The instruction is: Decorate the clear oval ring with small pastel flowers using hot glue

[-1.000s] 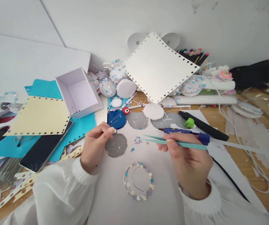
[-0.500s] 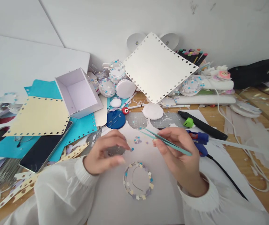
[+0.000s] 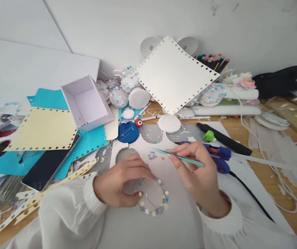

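Observation:
My right hand (image 3: 199, 166) holds teal tweezers (image 3: 182, 158), their tips pointing left over a small cluster of loose paper flowers (image 3: 153, 155) in blue and lilac. Below, on the white paper sheet, is a wire ring (image 3: 154, 211) dotted with small white, yellow, blue and lilac paper flowers. My left hand (image 3: 124, 180) grips this ring at its upper left, with the thumb on the left side and the index finger at the top. The fingers hide that part of the ring.
A blue glue gun (image 3: 219, 152) lies right of my right hand, near a black tool (image 3: 226, 140) with a green clip. Left are a phone (image 3: 51, 166), punched card sheets (image 3: 43, 129) and a white open box (image 3: 87, 103). A blue disc (image 3: 128, 132) holds needles.
My left hand has moved down from above the ring and taken hold of it. The ring has shifted slightly. The tweezers have tilted flatter, their tips now nearer the loose flowers.

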A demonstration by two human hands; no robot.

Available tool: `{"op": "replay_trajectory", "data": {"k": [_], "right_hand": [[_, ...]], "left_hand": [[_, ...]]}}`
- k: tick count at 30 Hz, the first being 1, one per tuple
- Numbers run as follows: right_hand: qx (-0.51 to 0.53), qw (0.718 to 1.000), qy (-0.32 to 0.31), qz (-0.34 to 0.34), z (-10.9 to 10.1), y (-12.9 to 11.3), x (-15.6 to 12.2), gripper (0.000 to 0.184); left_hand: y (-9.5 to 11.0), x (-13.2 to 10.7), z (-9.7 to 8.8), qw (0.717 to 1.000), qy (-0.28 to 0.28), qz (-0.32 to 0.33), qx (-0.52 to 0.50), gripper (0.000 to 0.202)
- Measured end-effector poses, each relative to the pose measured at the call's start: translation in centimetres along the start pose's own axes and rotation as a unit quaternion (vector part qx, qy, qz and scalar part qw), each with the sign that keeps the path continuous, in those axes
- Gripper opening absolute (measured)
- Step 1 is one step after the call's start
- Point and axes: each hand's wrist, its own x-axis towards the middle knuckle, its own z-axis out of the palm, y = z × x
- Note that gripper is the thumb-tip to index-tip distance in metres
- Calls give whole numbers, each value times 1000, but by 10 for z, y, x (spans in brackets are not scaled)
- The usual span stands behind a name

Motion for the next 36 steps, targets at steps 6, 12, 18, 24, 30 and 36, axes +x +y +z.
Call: {"op": "replay_trajectory", "data": {"k": [6, 12, 18, 24, 30, 36], "right_hand": [[-49, 997, -56, -31, -2, 1, 1, 16], [-86, 991, -90, -50, -1, -4, 2, 14], [-95, 985, -136, -36, -1, -1, 0, 15], [-104, 982, -157, -25, -2, -1, 0, 16], [-109, 979, -173, -17, 0, 0, 0, 16], [-74, 988, -126, -42, -1, -3, 0, 15]], "left_hand": [[1, 0, -3, 999, -5, -18, -46, 51], [0, -6, -2, 984, 148, -68, -78, 23], [-9, -11, 7, 920, 313, -181, -152, 18], [-12, -11, 13, 891, 321, -233, -219, 30], [-9, -11, 16, 901, 308, -224, -207, 36], [-9, -11, 17, 897, 312, -240, -204, 37]]}}
